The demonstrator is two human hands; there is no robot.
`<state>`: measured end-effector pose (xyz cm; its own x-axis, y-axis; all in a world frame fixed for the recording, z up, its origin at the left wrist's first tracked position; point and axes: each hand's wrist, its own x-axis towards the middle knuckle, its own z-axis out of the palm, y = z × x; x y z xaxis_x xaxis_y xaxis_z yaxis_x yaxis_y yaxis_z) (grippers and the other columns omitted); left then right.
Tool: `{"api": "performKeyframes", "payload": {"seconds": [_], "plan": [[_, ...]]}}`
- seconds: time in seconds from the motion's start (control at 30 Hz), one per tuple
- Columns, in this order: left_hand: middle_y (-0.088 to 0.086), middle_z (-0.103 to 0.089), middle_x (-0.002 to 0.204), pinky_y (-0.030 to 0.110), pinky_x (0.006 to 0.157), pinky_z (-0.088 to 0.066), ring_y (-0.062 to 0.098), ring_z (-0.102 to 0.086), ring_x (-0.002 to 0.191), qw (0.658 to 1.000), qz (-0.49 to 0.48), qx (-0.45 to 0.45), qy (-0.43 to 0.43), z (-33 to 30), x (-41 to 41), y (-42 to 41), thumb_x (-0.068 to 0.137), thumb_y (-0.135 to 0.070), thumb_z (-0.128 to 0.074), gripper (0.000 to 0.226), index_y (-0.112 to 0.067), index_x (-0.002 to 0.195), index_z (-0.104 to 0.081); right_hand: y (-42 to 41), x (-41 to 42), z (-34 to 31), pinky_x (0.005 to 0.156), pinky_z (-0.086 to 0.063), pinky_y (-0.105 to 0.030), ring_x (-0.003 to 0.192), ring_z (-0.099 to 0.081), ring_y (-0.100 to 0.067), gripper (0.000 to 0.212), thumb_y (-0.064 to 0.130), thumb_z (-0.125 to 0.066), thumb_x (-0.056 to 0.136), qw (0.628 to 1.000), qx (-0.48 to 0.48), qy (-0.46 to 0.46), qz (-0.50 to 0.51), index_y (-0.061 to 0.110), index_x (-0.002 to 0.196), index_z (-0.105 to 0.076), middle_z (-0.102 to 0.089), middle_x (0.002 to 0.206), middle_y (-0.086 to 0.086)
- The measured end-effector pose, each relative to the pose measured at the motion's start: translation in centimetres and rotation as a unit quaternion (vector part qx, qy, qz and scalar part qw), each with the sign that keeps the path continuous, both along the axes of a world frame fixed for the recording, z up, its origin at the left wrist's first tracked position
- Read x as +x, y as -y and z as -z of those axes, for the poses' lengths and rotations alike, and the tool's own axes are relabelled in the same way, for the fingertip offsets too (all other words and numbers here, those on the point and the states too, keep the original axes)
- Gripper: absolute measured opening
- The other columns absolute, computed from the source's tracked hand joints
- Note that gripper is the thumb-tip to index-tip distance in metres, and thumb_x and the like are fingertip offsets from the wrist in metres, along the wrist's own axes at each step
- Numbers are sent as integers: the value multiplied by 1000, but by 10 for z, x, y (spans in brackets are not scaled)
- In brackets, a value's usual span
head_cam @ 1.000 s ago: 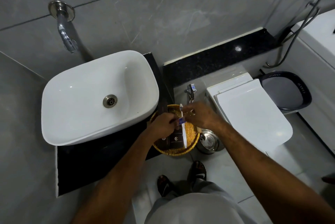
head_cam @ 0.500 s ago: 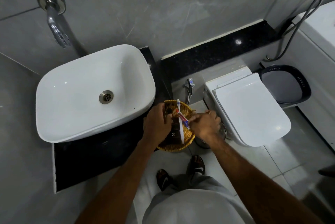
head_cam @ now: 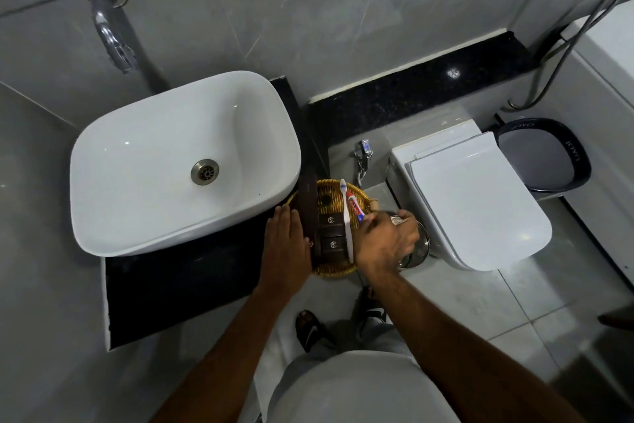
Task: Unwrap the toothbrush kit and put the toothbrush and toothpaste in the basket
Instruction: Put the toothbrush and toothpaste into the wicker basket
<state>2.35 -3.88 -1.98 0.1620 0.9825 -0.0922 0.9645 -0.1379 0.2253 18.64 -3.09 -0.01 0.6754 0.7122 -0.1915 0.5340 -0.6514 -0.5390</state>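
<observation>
Wall tap: a chrome spout (head_cam: 109, 28) is projecting from the grey tiled wall, above and behind the basin.
Basin: a white rounded-rectangle ceramic sink (head_cam: 137, 162) with a metal drain (head_cam: 204, 172) is sitting on a black stone counter (head_cam: 178, 289).
Left hand: the left hand (head_cam: 286, 247) is lying flat, fingers extended and together, gripping nothing; it is resting on the counter against the left edge of the basket.
Basket: a round yellow woven wicker basket (head_cam: 334, 270) is sitting at the counter's right end, between the two hands.
Basket contents: two dark brown small boxes (head_cam: 332, 234) are lying inside, each carrying a pale hexagon logo; the small print under it is too small to read. A dark brown flat strip (head_cam: 308, 206) is standing along the left side.
Toothbrush: a white plastic toothbrush (head_cam: 346, 220) is lying across the basket, head at the far rim, handle towards the person.
Toothpaste: a small red and white toothpaste tube (head_cam: 354, 206) with a blue end is lying just right of the brush, in the basket; its lettering is unreadable.
Right hand: the right hand (head_cam: 387, 241) is curled at the basket's right rim, fingertips by the tube's blue end; cannot tell whether it is gripping anything.
Steel bin: a round shiny metal container (head_cam: 420, 247) is showing on the floor, partly under the right hand.
Toilet: a white toilet with closed lid (head_cam: 473, 196) is standing to the right.
Waste bin: a black-rimmed bin (head_cam: 579, 162) is reading "OYO" on its rim.
</observation>
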Motion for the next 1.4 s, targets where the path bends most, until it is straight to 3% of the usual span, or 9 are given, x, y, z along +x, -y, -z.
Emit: {"api": "performKeyframes", "payload": {"seconds": [0.27, 0.43, 0.63, 1.0, 1.23, 1.4], "plan": [[32, -30, 152, 54, 118, -22, 43, -24, 145, 996, 47, -31, -69, 4, -2, 4, 90, -31, -51, 70, 8, 144, -30, 9, -13, 16, 103, -36, -57, 126, -38, -36, 17, 28, -65, 87, 998, -5, 20, 62, 14, 87, -74, -45, 132, -16], [31, -22, 156, 51, 120, -11, 42, -15, 148, 995, 61, -29, -73, 4, -3, 5, 97, -29, -42, 64, 8, 146, -23, 8, -23, 25, 102, -38, -60, 125, -40, -35, 15, 29, -71, 84, 995, 6, 25, 101, 16, 84, -75, -47, 131, -14], [31, -17, 157, 51, 121, -10, 42, -11, 148, 994, 79, -30, -71, 2, -7, 5, 98, -28, -41, 66, 8, 148, -20, 8, -34, 34, 101, -39, -61, 126, -40, -35, 13, 28, -76, 79, 991, 28, 49, 120, 15, 81, -75, -49, 133, -13], [27, -13, 160, 48, 123, -7, 38, -6, 150, 992, 109, -29, -48, 5, -19, 1, 96, -28, -39, 66, 5, 149, -16, 15, -40, 51, 105, -29, -54, 132, -33, -33, 26, 39, -84, 66, 989, -84, 95, 79, 20, 82, -76, -42, 142, -11], [26, -12, 161, 45, 120, -1, 38, -5, 150, 990, 125, -26, -58, 6, -24, 0, 96, -30, -39, 68, 4, 150, -14, 15, -35, 44, 99, -36, -51, 121, -44, -34, 27, 35, -82, 70, 986, -105, 113, 65, 13, 84, -76, -52, 132, -13], [29, -25, 156, 50, 119, -18, 42, -18, 147, 974, 205, 89, -27, -4, -31, -3, 90, -22, -54, 70, 6, 147, -24, 29, -16, 24, 89, -44, -46, 102, -54, -32, 21, 30, -71, 79, 985, 3, 172, -15, 11, 88, -76, -62, 109, -12]]}}
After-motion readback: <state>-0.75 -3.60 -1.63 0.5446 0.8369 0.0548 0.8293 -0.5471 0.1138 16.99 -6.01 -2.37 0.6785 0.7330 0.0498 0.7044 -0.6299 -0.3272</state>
